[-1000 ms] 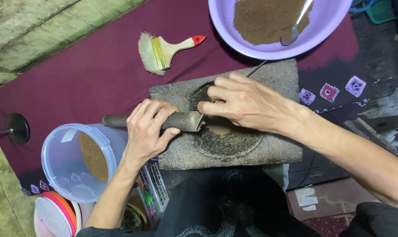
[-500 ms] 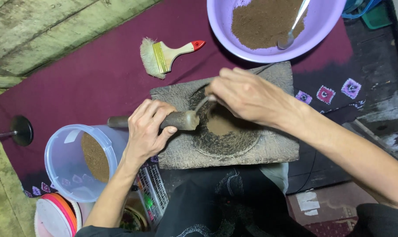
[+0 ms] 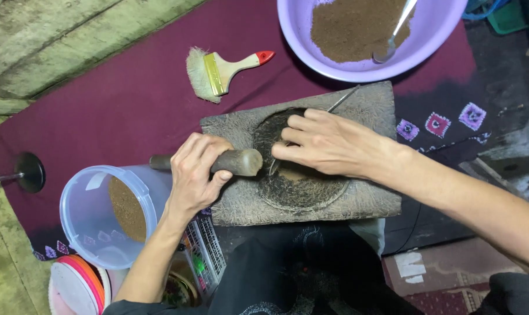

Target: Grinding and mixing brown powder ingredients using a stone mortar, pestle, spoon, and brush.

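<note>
A grey stone slab [image 3: 369,198] with a round hollow [image 3: 299,189] lies on a maroon cloth [image 3: 124,111]. Brown powder sits in the hollow. My left hand [image 3: 197,172] grips a dark cylindrical pestle [image 3: 238,162] lying sideways at the hollow's left edge. My right hand [image 3: 328,143] rests over the hollow, fingers pinched around a thin metal tool [image 3: 343,99] whose end sticks out toward the back; its working end is hidden under the fingers.
A purple basin [image 3: 433,35] with brown powder and a metal spoon [image 3: 395,32] stands at the back. A paintbrush [image 3: 223,71] lies left of it. A clear tub [image 3: 95,213] holding brown powder sits at the front left, beside coloured lids [image 3: 77,286].
The pestle has been drawn slightly left, off the middle of the hollow. My right hand has lowered over the hollow with the thin tool.
</note>
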